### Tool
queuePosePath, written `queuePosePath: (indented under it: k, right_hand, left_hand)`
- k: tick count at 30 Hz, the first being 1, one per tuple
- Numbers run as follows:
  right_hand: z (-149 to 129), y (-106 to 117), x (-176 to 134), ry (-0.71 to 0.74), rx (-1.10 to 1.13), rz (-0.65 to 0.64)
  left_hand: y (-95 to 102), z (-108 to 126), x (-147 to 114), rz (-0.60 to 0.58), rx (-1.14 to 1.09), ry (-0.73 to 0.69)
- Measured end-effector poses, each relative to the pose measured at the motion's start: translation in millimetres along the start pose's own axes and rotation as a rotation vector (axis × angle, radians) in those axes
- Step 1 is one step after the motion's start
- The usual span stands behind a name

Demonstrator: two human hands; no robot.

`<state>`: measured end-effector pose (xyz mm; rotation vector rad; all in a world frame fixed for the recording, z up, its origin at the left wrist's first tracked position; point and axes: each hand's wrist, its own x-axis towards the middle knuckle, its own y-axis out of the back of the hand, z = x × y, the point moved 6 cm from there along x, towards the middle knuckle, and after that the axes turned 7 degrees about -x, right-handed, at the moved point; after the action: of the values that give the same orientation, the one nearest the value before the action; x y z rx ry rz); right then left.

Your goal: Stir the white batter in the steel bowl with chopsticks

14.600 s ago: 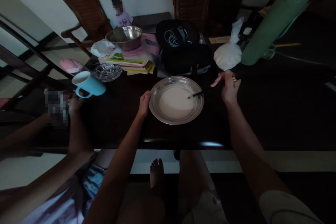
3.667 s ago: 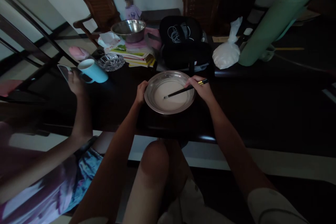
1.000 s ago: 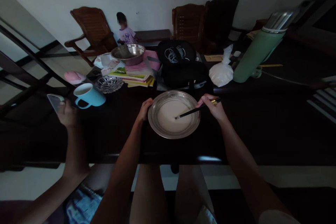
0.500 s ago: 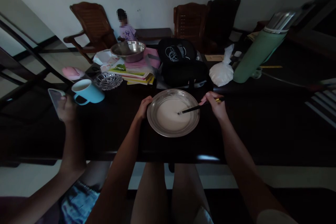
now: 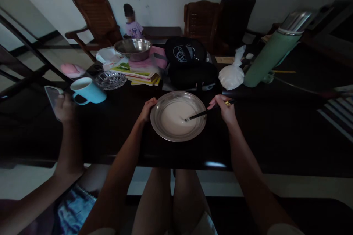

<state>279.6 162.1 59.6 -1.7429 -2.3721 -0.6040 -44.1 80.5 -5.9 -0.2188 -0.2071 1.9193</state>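
A shallow steel bowl (image 5: pixel 158 126) stands on the dark table in front of me, holding a milky white liquid (image 5: pixel 176 115). My left hand (image 5: pixel 149 108) grips the bowl's left rim, fingers closed on it. Over the right rim, my right hand (image 5: pixel 224 107) is closed round black chopsticks (image 5: pixel 201 113) with gold bands near the top. Their tips dip into the liquid near the bowl's middle. Behind the bowl, to the right, sits a knotted clear plastic bag of white powder (image 5: pixel 231 77).
Left of me another person's hand (image 5: pixel 64 108) holds a phone (image 5: pixel 52 99) near a blue mug (image 5: pixel 91 91). A glass dish (image 5: pixel 111 80), books (image 5: pixel 140 77), a second steel bowl (image 5: pixel 134 54) and a black bag (image 5: pixel 190 69) line the back. A green thermos (image 5: pixel 271 55) stands right.
My view has shifted slightly, so most things appear a little further left and higher. The chopsticks stay in the liquid, and my left hand keeps hold of the rim.
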Motion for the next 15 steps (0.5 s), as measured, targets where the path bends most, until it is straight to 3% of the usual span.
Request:
queuePosePath:
  k: [5, 7, 10, 15]
  right_hand:
    - [-8.8, -31.6, -6.7, 0.076, -0.014, -0.270]
    - [-9.8, -37.9, -7.2, 0.120, -0.080, -0.297]
    - [-4.8, -30.4, -2.9, 0.110, -0.102, -0.206]
    - [8.0, -3.7, 1.6, -0.032, 0.036, 0.022]
  left_hand:
    - [-2.1, 3.0, -1.3, 0.005, -0.020, 0.002]
    - [-3.4, 4.6, -2.7, 0.006, -0.015, -0.003]
    - [-4.5, 5.6, -4.3, 0.004, -0.014, -0.005]
    - [-3.5, 3.6, -6.4, 0.006, -0.019, 0.037]
